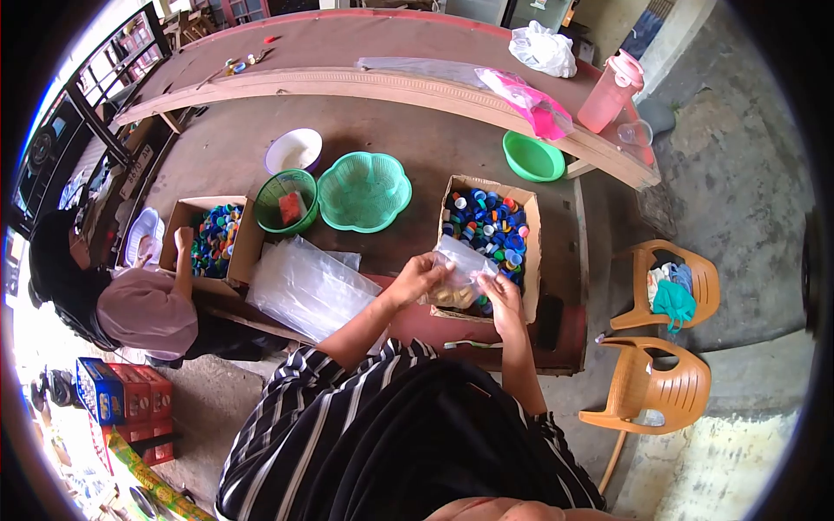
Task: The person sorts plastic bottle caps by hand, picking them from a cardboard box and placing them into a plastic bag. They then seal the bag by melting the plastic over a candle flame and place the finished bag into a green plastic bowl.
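Observation:
Between my two hands is a clear plastic bag (467, 259), held above the near side of a cardboard box (532, 227). My left hand (420, 278) pinches the bag's left side, and my right hand (504, 300) grips its right edge with closed fingers. Yellowish caps show low in or behind the bag. Blue, white, orange and green bottle caps (488, 214) fill the box. To the left, a stack of clear plastic bags (304, 291) lies flat on the table, under my left forearm. A toothbrush (473, 345) rests near the table's front edge, beside my right wrist.
Beyond the bags stand a turquoise basket (365, 193), a green basket (271, 198) and a white bowl (295, 149). A green basin (533, 156) sits farther right. At left, a person (148, 304) reaches into another cap box (245, 247). Orange chairs (651, 382) stand at right.

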A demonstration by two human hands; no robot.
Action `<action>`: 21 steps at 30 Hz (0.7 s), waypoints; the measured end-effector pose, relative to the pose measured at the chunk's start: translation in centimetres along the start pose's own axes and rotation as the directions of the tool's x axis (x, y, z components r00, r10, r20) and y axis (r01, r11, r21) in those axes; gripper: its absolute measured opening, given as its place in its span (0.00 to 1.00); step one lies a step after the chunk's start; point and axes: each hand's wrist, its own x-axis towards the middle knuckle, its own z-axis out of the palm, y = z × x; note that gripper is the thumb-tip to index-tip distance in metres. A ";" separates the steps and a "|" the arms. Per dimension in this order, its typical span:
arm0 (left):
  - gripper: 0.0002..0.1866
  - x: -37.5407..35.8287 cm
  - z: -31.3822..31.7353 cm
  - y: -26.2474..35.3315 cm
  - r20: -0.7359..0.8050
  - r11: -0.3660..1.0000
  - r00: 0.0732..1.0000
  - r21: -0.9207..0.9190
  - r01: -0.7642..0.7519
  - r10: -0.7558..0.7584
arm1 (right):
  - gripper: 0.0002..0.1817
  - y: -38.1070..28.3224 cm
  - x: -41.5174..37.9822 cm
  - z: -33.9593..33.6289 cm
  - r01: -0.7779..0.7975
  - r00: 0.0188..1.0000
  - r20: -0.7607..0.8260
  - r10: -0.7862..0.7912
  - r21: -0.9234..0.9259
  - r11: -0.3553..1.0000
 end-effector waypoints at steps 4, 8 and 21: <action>0.10 0.2 -1.3 2.2 -0.037 0.992 0.992 0.003 -0.122 0.122 | 0.14 -1.2 1.3 0.5 -0.042 0.997 0.059 0.043 -0.018 0.999; 0.09 0.7 -2.9 4.1 -0.092 0.983 0.980 -0.026 -0.180 0.177 | 0.13 -2.9 3.0 3.0 0.002 1.000 -0.011 -0.002 -0.024 1.000; 0.15 -6.5 -15.3 -1.6 -0.247 0.748 0.966 0.655 0.107 0.079 | 0.22 9.7 2.5 11.0 -0.064 0.973 0.162 0.163 -0.489 0.870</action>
